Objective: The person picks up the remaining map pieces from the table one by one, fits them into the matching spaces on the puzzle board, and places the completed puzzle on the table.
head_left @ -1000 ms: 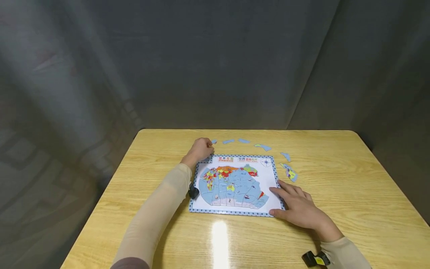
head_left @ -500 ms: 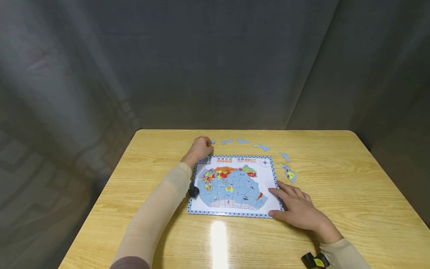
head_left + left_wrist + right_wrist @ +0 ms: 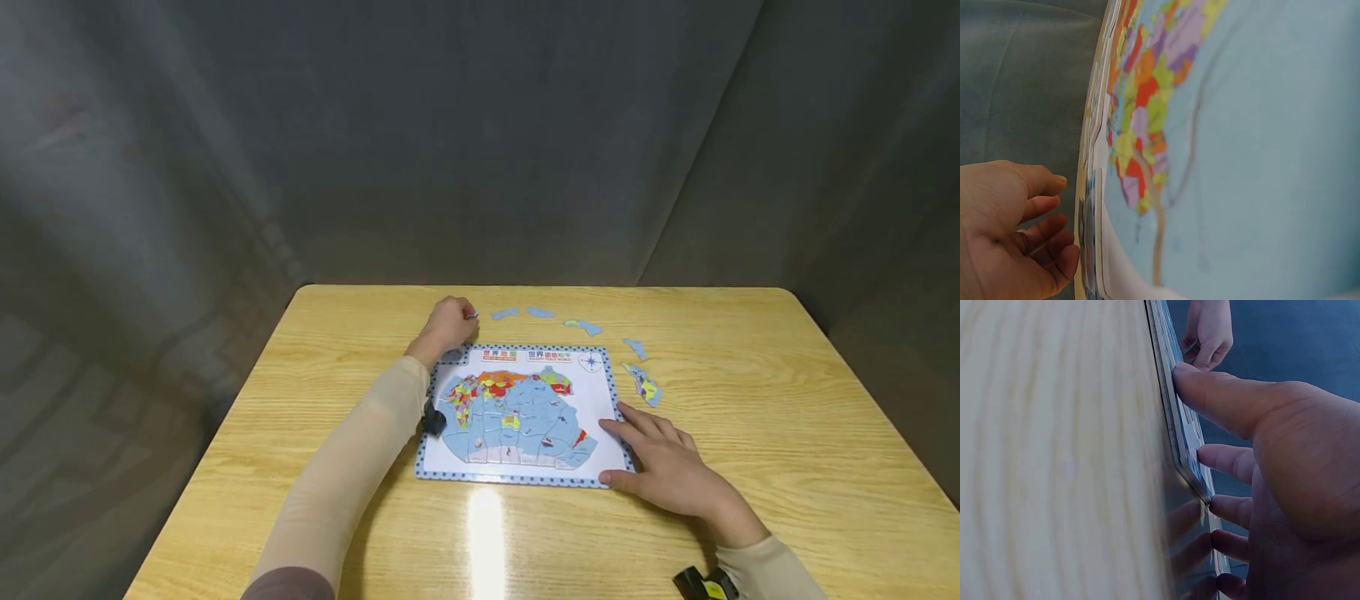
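Observation:
A world-map jigsaw board [image 3: 592, 396] with a blue dotted border lies flat on the table, many of its pieces set in the map. Beyond the board's far left corner, my left hand [image 3: 447, 323] pinches a small blue puzzle piece [image 3: 472, 315] between thumb and fingers. In the left wrist view the left hand [image 3: 1019, 231] shows with bent fingers, and the piece is hidden there. My right hand [image 3: 667, 462] rests on the board's right edge with fingers spread. The right wrist view shows that thumb [image 3: 1229, 394] and fingertips along the board's border.
Several loose map pieces lie in an arc past the board, among them a blue piece [image 3: 505, 314], a blue-green piece [image 3: 583, 327] and a colourful piece [image 3: 645, 387] at the right. A dark curtain [image 3: 480, 167] hangs behind the wooden table [image 3: 787, 417].
My left hand has taken the blue piece up from the table between its fingertips and risen slightly. The right hand stays at the board's edge.

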`<state>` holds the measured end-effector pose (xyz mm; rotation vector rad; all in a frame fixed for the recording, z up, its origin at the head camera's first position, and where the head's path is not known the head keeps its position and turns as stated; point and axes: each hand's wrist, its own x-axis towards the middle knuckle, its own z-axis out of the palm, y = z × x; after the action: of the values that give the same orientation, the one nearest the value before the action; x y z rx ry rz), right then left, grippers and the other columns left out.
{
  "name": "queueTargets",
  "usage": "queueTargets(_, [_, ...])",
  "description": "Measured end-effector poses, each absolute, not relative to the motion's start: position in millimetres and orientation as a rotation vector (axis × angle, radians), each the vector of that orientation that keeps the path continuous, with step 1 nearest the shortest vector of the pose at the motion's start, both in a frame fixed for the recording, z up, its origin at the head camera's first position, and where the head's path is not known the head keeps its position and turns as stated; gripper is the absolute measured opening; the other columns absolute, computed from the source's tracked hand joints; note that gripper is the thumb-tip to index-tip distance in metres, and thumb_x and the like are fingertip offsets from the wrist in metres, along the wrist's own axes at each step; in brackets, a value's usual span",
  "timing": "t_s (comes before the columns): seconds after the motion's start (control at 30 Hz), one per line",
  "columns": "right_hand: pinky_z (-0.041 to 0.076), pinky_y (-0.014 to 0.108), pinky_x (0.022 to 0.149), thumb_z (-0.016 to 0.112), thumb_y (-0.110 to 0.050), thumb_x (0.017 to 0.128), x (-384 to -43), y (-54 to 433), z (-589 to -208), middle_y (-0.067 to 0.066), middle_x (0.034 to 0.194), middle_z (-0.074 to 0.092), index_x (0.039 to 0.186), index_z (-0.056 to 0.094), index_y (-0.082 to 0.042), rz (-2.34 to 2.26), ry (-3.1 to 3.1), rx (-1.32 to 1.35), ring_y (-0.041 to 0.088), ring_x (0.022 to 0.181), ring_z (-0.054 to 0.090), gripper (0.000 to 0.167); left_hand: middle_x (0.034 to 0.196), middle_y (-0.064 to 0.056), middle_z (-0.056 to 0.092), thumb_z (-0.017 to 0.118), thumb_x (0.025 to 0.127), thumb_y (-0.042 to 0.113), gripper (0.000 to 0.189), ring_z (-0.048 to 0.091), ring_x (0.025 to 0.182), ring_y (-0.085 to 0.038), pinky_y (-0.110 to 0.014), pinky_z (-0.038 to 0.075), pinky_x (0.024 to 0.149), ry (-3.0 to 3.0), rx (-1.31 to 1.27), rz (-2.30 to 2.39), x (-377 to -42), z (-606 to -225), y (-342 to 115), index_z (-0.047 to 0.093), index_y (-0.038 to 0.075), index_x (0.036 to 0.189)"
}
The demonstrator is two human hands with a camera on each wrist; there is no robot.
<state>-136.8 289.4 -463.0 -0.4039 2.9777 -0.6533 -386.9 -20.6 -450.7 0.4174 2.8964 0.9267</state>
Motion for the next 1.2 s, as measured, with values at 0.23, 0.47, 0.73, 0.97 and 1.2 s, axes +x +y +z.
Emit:
queueTargets(0.23, [0.022,0.065,0.099,0.066,-0.061,0.084,-131,289,-464,0.015,0.156,0.030,0.142,0.052,-0.019,-0.661,2.977,-0.392,0.044,0.135,0.027,0.073,0.109,-0.011,0.057,0.064,0.095,0.020,0.026,0.053,0.095,-0.024,-0.039,0.049,0.084,2.912,0.415,0.896,-385,-449,-16,0.064,0.003,0.115])
queueTargets(0.47, [0.020,0.064,0.099,0.067,-0.062,0.083,-126,290,-468,0.014,0.156,0.030,0.141,0.053,-0.020,-0.660,2.967,-0.388,0.043,0.136,0.026,0.073,0.116,-0.011,0.056,0.064,0.095,0.020,0.027,0.054,0.098,-0.024,-0.040,0.049,0.087,2.899,0.397,0.885,-381,-453,-19,0.064,0.004,0.117])
queueTargets(0.73, [0.021,0.063,0.099,0.067,-0.060,0.084,-124,288,-465,0.013,0.156,0.030,0.143,0.052,-0.020,-0.658,2.970,-0.391,0.042,0.136,0.026,0.073,0.117,-0.013,0.054,0.065,0.094,0.021,0.030,0.054,0.099,-0.025,-0.041,0.048,0.089,2.902,0.392,0.865,-384,-453,-21,0.063,0.003,0.118])
queueTargets(0.97, [0.021,0.064,0.098,0.067,-0.060,0.084,-122,287,-461,0.014,0.156,0.030,0.143,0.051,-0.019,-0.658,2.974,-0.395,0.043,0.135,0.027,0.073,0.116,-0.013,0.054,0.067,0.093,0.023,0.033,0.054,0.101,-0.026,-0.041,0.047,0.091,2.907,0.379,0.820,-387,-453,-21,0.063,0.002,0.118])
queueTargets(1.2, [0.022,0.063,0.098,0.066,-0.061,0.084,-121,287,-460,0.013,0.156,0.030,0.143,0.051,-0.021,-0.654,2.977,-0.392,0.043,0.135,0.027,0.073,0.119,-0.013,0.054,0.067,0.094,0.026,0.035,0.052,0.108,-0.028,-0.042,0.046,0.093,2.901,0.378,0.767,-389,-451,-20,0.064,0.002,0.118])
